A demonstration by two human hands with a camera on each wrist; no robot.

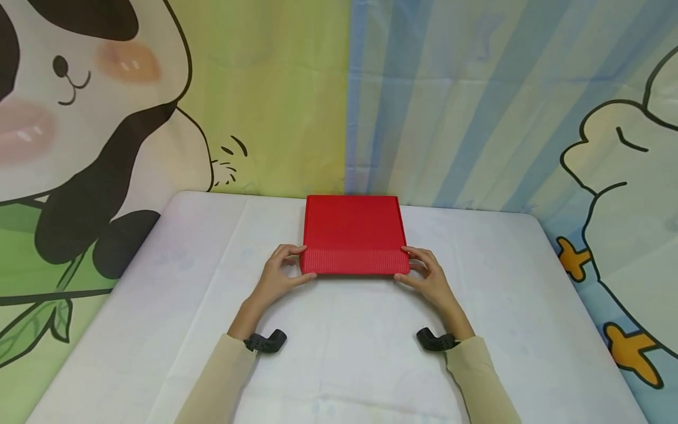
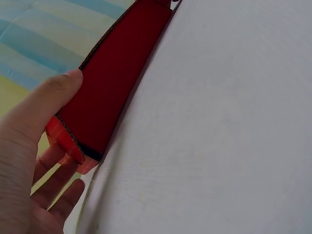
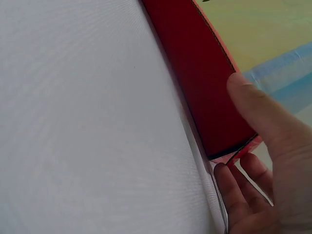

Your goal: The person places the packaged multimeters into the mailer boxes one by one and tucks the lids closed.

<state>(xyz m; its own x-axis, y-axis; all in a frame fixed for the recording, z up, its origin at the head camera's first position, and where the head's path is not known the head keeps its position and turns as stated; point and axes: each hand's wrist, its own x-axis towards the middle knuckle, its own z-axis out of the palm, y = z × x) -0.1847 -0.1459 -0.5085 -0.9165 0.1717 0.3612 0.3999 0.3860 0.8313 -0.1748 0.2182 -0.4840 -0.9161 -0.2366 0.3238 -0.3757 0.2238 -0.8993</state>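
Observation:
A flat red cardboard box (image 1: 353,224) lies at the far middle of the table, its near strip finely ribbed across the top. My left hand (image 1: 276,272) grips the near left corner, thumb at the front edge and fingers along the side. At the near right corner, my right hand (image 1: 431,280) holds the box in the same way. The left wrist view shows the box's dark red front face (image 2: 114,73) with the thumb on its upper edge and the fingers around the side. The right wrist view mirrors this, with the thumb on the upper edge of the front face (image 3: 195,73).
A white cloth (image 1: 360,347) covers the table. Behind it hangs a curtain (image 1: 270,118) with a cartoon panda and bird printed on it, close to the box's far edge. Each wrist wears a black strap with a small camera mount (image 1: 270,341).

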